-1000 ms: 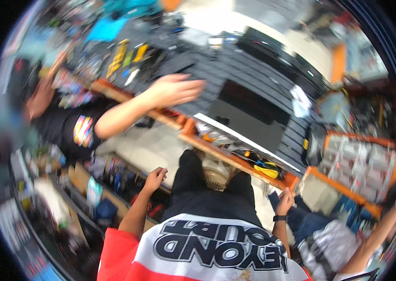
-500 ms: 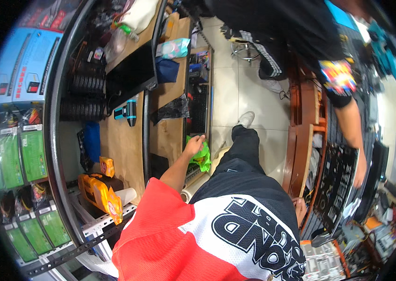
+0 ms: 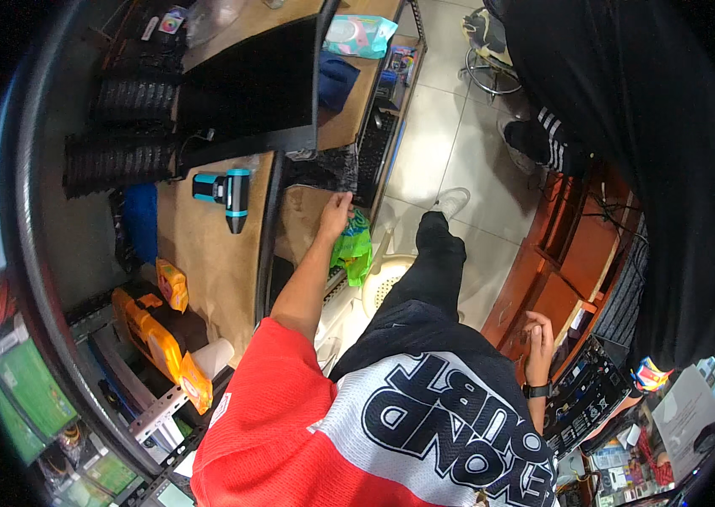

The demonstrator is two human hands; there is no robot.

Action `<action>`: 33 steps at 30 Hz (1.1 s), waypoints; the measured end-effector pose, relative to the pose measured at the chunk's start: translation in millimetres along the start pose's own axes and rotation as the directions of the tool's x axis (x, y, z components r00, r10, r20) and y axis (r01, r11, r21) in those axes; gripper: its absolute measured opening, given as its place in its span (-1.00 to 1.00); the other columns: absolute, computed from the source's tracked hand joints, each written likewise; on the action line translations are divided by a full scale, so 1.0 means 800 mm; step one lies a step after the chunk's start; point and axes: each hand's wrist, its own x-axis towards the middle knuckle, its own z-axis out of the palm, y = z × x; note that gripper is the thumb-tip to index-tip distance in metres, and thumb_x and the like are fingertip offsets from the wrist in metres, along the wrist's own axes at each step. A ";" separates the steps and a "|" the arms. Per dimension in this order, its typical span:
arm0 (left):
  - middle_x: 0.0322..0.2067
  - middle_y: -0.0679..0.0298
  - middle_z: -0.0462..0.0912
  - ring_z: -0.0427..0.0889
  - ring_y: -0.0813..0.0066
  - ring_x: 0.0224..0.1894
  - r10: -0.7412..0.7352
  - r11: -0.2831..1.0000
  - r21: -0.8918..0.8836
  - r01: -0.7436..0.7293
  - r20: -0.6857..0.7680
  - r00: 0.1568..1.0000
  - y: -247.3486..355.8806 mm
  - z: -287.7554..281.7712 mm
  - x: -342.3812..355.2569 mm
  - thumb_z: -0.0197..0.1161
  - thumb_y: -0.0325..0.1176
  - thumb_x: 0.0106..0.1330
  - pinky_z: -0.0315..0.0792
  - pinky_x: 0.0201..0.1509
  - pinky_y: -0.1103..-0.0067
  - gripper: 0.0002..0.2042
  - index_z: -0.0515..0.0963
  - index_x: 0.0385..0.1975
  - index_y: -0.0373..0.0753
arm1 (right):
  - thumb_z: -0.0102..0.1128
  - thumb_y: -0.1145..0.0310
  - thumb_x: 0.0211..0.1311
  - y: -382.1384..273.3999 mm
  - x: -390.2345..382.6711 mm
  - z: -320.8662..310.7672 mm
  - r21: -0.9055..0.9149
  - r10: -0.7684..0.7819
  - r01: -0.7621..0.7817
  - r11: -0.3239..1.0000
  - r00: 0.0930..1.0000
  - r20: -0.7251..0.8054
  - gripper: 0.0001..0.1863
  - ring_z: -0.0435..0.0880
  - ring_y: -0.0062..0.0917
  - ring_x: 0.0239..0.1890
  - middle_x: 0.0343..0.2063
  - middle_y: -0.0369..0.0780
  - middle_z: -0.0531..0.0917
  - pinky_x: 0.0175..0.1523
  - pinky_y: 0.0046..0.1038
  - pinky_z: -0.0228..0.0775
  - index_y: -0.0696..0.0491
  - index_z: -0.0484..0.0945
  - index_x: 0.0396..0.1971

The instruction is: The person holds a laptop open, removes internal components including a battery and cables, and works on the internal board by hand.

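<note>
Head view: left hand [image 3: 338,218] now sits at the green packet's [image 3: 355,253] keyboard-side end, no longer over its middle, so any hold is likely at the edge. Fingers curled nearly closed; can't tell if gripping. Packet is between keyboard [image 3: 373,162] and pale stool [image 3: 385,280]. Right hand [image 3: 537,340], loosely spread, empty, near wooden desk [image 3: 528,275].

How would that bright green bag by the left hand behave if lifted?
The green bag would probably bend and sag, since its surface looks creased. It seems unlikely to roll, its outline being irregular. It may be light, looking thin, though any contents are hidden.
</note>
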 end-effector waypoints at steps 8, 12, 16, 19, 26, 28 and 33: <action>-0.29 0.10 0.70 0.67 0.36 -0.29 -0.091 0.966 0.258 0.011 0.301 0.949 -0.143 0.109 0.039 0.21 0.07 0.42 0.56 -0.14 0.44 -0.50 0.57 -0.08 -0.36 | 0.01 0.17 0.56 0.083 0.006 0.053 -0.072 0.170 -0.172 0.983 0.985 -0.031 -0.67 0.45 -0.70 -0.45 -0.49 -0.39 0.49 -0.31 -0.61 0.32 0.09 0.51 0.08; 0.11 -0.24 0.57 0.52 -0.11 0.23 -0.148 0.861 0.508 0.011 0.229 0.962 -0.242 0.162 0.151 0.12 0.34 0.30 0.36 0.31 0.24 -0.21 0.53 0.08 -0.42 | 0.02 0.20 0.55 0.217 0.012 0.075 0.110 0.385 -0.378 0.919 0.922 -0.049 -0.69 0.44 -0.73 -0.42 -0.44 -0.39 0.48 -0.32 -0.64 0.33 0.06 0.49 0.10; 0.18 -0.28 0.50 0.45 -0.11 0.30 -0.295 0.779 0.594 0.200 0.066 0.953 -0.300 0.176 0.238 0.23 0.38 0.17 0.30 0.40 0.27 -0.02 0.39 0.21 -0.58 | 0.03 0.25 0.55 0.306 0.044 0.107 0.034 0.435 -0.434 0.900 0.900 -0.033 -0.70 0.44 -0.73 -0.41 -0.43 -0.40 0.47 -0.29 -0.65 0.34 0.06 0.49 0.11; 0.24 -0.29 0.43 0.38 -0.16 0.34 -0.306 0.653 0.735 0.182 0.036 0.951 -0.342 0.187 0.313 0.30 0.38 0.10 0.25 0.43 0.24 0.04 0.32 0.28 -0.55 | 0.05 0.28 0.54 0.369 0.082 0.138 0.038 0.390 -0.388 0.921 0.916 -0.096 -0.71 0.41 -0.73 -0.40 -0.41 -0.41 0.45 -0.26 -0.63 0.35 0.08 0.49 0.11; 0.45 -0.29 -0.02 0.02 -0.14 0.51 -0.167 0.582 0.769 0.265 -0.206 0.964 -0.398 0.185 0.454 0.55 0.35 -0.20 0.17 0.49 0.11 0.38 -0.08 0.46 -0.49 | 0.09 0.29 0.52 0.400 0.114 0.179 -0.114 0.402 -0.443 0.889 0.876 -0.267 -0.74 0.29 -0.75 -0.38 -0.42 -0.46 0.38 -0.25 -0.67 0.19 0.11 0.53 0.04; 0.46 -0.33 -0.09 -0.06 -0.22 0.52 -0.049 0.623 0.754 0.207 -0.227 0.973 -0.408 0.174 0.472 0.58 0.38 -0.31 0.09 0.51 0.06 0.48 -0.16 0.48 -0.46 | 0.09 0.29 0.52 0.403 0.106 0.182 -0.149 0.407 -0.456 0.877 0.872 -0.273 -0.74 0.30 -0.74 -0.38 -0.41 -0.45 0.40 -0.24 -0.66 0.20 0.11 0.53 0.04; 0.40 -0.46 -0.04 -0.03 -0.39 0.47 0.121 0.489 0.860 0.144 -0.231 0.965 -0.446 0.182 0.477 0.58 0.42 -0.46 0.03 0.53 0.05 0.56 -0.15 0.45 -0.55 | 0.09 0.29 0.52 0.381 0.122 0.194 -0.175 0.474 -0.530 0.829 0.834 -0.282 -0.74 0.31 -0.75 -0.36 -0.38 -0.44 0.43 -0.22 -0.66 0.20 0.09 0.52 0.05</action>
